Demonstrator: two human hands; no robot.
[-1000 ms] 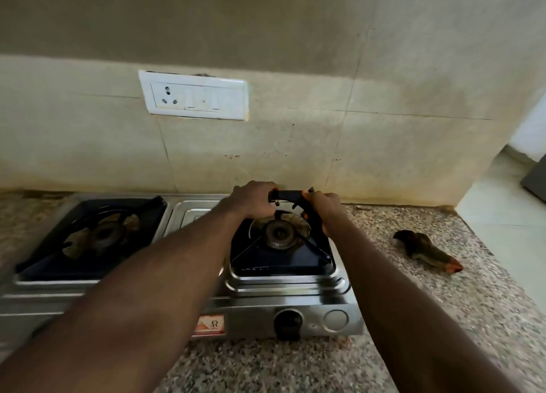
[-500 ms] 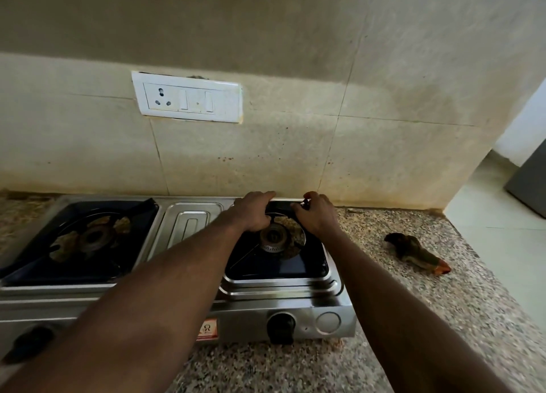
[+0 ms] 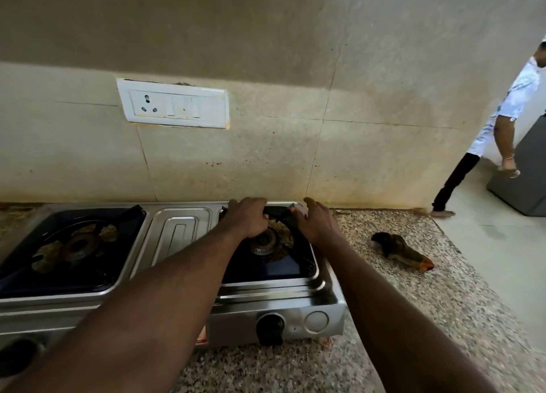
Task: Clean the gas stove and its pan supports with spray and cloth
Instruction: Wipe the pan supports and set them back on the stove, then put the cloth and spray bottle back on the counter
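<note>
A steel two-burner gas stove [image 3: 183, 233] stands on the speckled granite counter. Both my hands are at the back of the black right pan support [image 3: 279, 215], which lies low over the right burner [image 3: 263, 242]. My left hand [image 3: 248, 218] grips its back left edge with curled fingers. My right hand [image 3: 314, 224] holds its back right part, thumb on the black bar. The left pan support [image 3: 74, 245] sits over the stained left burner. A crumpled brown and orange cloth [image 3: 401, 252] lies on the counter right of the stove. No spray bottle is in view.
The tiled wall with a white switchboard [image 3: 174, 103] runs just behind the stove. A black knob [image 3: 270, 327] is on the stove's front. The counter ends at the right, where a person in a white shirt [image 3: 508, 106] walks beside a grey appliance [image 3: 529, 171].
The right pan support, held raised above the burner a second ago, has come down onto the stove with both hands still on it. A person has come into view at the right.
</note>
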